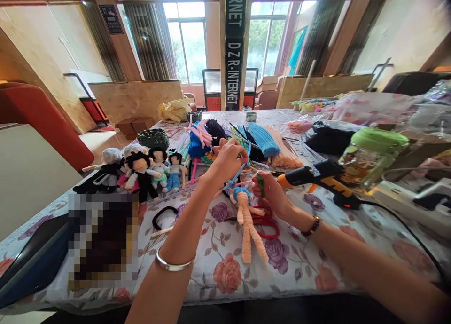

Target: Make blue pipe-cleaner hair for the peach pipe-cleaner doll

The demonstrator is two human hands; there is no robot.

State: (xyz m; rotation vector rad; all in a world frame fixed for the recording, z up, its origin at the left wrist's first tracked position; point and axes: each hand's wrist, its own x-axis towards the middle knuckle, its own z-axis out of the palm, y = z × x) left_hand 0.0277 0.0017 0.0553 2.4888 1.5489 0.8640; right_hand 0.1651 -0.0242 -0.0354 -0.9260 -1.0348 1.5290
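From the head view I could see one unfinished doll [244,209] lying on the floral tablecloth [200,263], left of the glue gun [312,173] and a little nearer the person. Its body looked peach and fuzzy, wound in ridged coils, with thin arms and two long legs spread slightly apart toward the person; blue strands covered its head. One pair of red-handled scissors [269,222] lay partly beneath it, also left of the glue gun. Far to the glue gun's left, I counted five dressed dolls [141,171] huddled together, some dark-haired, others pale-haired. Behind the glue gun and to its left stood one blue bundle of stems [263,140] and one peach bundle [287,152]; one green-lidded jar [364,162] stood to its right. The left hand [229,157] was raised beyond the doll's head, left of the glue gun, wrist bent and fingers pinched close at a blue strand [237,174]. The right hand [270,192], just left of the glue gun's nozzle, was curled around a small green tool [260,184], its forearm slanting in from the right. Both forearms converged above the cloth.
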